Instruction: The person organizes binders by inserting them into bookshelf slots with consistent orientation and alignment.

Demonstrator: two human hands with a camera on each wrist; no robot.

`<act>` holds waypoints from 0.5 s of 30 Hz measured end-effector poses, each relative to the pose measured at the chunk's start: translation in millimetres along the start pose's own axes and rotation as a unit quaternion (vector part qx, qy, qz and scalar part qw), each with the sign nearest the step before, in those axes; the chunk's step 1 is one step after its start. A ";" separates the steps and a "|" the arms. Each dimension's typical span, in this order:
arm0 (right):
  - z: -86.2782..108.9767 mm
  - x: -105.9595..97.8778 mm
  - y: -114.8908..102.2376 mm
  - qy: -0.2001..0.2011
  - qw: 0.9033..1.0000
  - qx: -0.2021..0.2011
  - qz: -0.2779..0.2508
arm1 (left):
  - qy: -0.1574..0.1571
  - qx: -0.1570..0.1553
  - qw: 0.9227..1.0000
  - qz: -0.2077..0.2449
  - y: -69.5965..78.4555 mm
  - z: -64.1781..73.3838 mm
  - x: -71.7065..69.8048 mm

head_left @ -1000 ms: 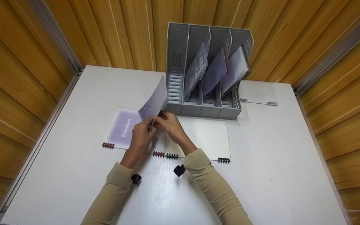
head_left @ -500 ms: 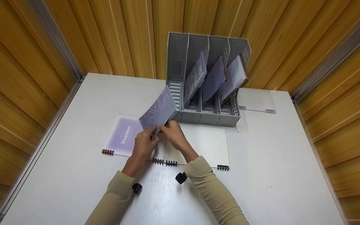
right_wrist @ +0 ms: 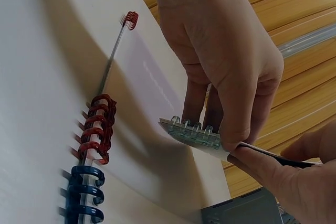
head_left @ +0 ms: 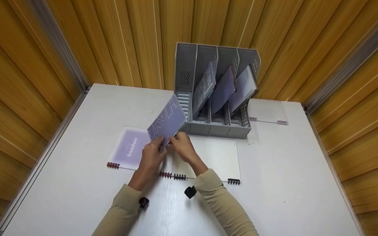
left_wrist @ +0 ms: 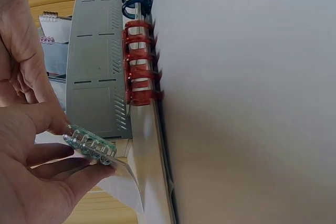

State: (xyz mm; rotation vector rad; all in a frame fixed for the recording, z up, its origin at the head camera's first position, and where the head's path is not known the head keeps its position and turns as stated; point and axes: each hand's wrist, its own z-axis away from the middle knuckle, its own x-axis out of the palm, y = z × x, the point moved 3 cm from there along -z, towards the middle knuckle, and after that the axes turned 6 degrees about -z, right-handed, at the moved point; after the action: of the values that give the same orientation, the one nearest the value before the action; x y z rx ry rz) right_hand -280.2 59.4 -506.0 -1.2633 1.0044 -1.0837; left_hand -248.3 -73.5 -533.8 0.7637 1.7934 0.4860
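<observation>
A purple spiral notebook (head_left: pixel 168 120) with large outlined letters on its cover is held tilted above the table. My left hand (head_left: pixel 151 155) pinches its near corner, by clear greenish binding rings (left_wrist: pixel 90 144). My right hand (head_left: pixel 184 148) pinches the bound edge just to the right, thumb and fingers close to the left hand's. Under and left of the hands lies a lilac notebook marked "freedom" (head_left: pixel 126 149) with red rings (right_wrist: pixel 96 129). To the right a cream notebook (head_left: pixel 213 159) with dark rings (right_wrist: pixel 85 195) lies flat.
A grey file rack (head_left: pixel 220 129) with upright dividers stands behind the hands. Three notebooks lean in its right compartments, among them a purple one (head_left: pixel 223 93). A pale notebook with pink rings (head_left: pixel 282 122) lies right of the rack. Wood-look walls (head_left: pixel 136 42) enclose the table.
The held notebook has turned so its lettered cover faces the head camera more. Both hands keep their hold. The head view has shifted, so the whole scene sits lower.
</observation>
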 end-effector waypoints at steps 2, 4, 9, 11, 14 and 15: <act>2.5 0.1 -5.5 0.007 1.000 0.004 0.007 | 0.004 0.006 1.000 0.001 1.0 -1.3 0.0; 2.0 -0.9 -6.4 0.019 1.000 0.003 0.012 | 0.009 0.013 1.000 0.000 1.9 -2.5 0.2; -0.7 -6.1 -7.9 0.041 0.999 -0.006 0.033 | 0.017 0.025 1.000 -0.004 4.5 -3.7 -0.6; -0.1 -8.7 -11.7 0.046 0.998 -0.011 0.043 | 0.018 0.029 0.999 -0.009 5.3 -4.9 -1.0; 1.5 -14.1 -18.4 0.054 0.997 -0.017 0.055 | 0.023 0.029 0.999 -0.015 5.0 -8.4 -1.1; 1.8 -16.2 -20.9 0.058 0.996 -0.020 0.058 | 0.026 0.028 0.999 -0.015 4.7 -10.2 -1.2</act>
State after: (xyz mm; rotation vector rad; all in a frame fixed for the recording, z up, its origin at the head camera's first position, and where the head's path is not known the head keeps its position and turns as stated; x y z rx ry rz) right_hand -283.2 75.7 -485.2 -1.1695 1.1779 -1.0599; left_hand -256.4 -70.6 -526.5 0.7685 1.8712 0.4419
